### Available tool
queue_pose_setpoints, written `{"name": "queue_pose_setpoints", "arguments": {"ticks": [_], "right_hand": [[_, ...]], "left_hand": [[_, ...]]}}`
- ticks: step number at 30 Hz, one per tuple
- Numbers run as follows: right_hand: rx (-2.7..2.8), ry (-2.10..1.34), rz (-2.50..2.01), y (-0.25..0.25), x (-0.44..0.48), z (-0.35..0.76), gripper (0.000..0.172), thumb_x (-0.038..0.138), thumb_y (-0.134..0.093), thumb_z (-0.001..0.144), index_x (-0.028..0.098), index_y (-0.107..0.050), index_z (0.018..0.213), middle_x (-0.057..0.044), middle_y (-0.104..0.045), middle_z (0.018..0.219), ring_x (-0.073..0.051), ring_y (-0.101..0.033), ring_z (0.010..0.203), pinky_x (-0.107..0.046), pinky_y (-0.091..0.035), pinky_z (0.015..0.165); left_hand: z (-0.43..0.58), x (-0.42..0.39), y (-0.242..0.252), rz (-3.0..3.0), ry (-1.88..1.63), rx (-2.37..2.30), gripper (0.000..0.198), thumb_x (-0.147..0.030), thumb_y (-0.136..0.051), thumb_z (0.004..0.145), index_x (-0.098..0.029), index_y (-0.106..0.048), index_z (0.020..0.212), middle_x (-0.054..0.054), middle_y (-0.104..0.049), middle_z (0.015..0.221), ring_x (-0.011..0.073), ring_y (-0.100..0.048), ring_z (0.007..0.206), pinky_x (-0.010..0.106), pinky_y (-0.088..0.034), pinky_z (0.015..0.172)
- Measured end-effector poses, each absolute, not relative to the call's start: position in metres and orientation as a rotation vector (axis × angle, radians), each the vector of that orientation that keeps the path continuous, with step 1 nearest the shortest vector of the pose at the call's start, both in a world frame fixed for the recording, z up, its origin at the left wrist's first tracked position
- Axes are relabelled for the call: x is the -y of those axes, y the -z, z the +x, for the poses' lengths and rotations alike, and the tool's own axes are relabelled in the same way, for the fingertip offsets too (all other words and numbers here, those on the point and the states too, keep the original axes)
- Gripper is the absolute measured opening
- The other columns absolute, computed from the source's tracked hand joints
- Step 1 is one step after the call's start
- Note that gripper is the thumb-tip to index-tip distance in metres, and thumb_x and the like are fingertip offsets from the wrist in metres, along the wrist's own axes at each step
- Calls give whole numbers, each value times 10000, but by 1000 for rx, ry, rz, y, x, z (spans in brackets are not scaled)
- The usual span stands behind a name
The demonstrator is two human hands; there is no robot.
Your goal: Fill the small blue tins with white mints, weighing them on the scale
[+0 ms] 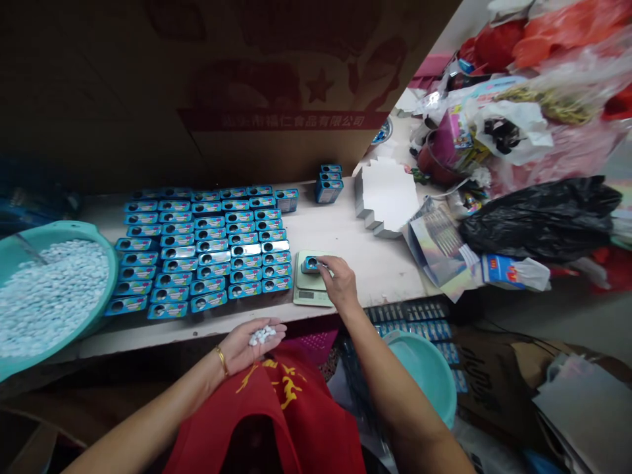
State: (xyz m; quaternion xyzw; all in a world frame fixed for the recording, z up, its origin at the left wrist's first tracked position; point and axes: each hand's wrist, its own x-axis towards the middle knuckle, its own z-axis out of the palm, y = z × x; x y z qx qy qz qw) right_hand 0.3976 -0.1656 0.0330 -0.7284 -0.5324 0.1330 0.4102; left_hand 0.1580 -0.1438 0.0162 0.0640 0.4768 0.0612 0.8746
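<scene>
My left hand (249, 343) lies palm up below the table's front edge, cupping several small pale candies (262, 335). On a pale green scale (313, 297) stands a small blue tin (310, 264). The fingertips of my right hand (338, 280) are pinched at the tin's right side, by its opening; whether they hold a candy is too small to tell. Left of the scale, rows of blue tins (212, 266) with round dark openings cover the table. A turquoise basin (109, 276) at the far left holds many pale blue and white candies (59, 289) and a metal scoop.
Three blue tins (330, 187) stand behind the scale. White stacked card (388, 194) and leaflets (442, 243) lie to the right, near a black bag (538, 214) and a tissue pack (511, 271). A large carton (222, 85) walls the back. Below right sits another turquoise basin (427, 372).
</scene>
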Motion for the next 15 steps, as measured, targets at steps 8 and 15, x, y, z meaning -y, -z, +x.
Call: {"name": "queue_pose_setpoints", "arguments": {"ticks": [8,15], "right_hand": [[1179,-316,-1939,-4,190,433,286,306,-504,763,207,-547,1027,-64,-556,1010,-175,-495,925,-304,-452,707],[1444,-426,-1974,3,193,442,563,281,-599,686,242,-384,1204,-69,-411,1209,-206,-373,1100,-386,-342,903]], "left_hand": [[143,136,-16,77,-236,-1058,200,-95,-508,730,-39,-580,908,196,-619,929,233,-598,857,307,-498,751],[138,129,-10,40,-229,-1125,240,-82,-514,722,-30,-558,952,198,-610,949,236,-593,867,302,-500,751]]}}
